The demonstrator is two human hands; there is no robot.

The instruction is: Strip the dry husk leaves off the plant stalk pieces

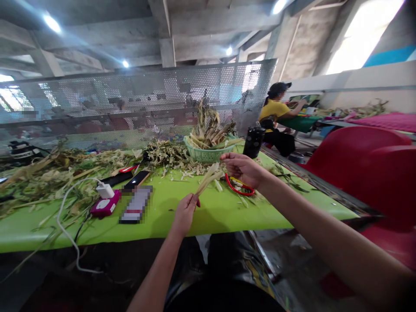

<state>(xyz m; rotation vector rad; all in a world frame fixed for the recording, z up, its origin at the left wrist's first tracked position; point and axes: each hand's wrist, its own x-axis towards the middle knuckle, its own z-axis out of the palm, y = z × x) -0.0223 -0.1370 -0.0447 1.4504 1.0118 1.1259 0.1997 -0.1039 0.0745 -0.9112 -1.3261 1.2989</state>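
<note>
My left hand (186, 212) is closed around the lower end of a pale corn husk (208, 178), whose upper end fans out up and to the right above the green table. Up and to the right of it, my right hand (242, 167) has thumb and fingertips pinched together. Whatever is between those fingertips, if anything, is too small to make out. Just below the right hand, a red and yellow loop (242, 190) lies on the table among husk scraps. Behind both hands stands a light green plastic basket (208, 154) heaped with dried husks (208, 125).
Two phones (135, 204) and a magenta power socket (105, 203) with a white charger cable lie left on the table (169, 223). Husk piles (81, 164) spread behind them. A black tumbler (254, 141) stands right of the basket. Red chairs (354, 169) and a seated person (277, 115) are at right.
</note>
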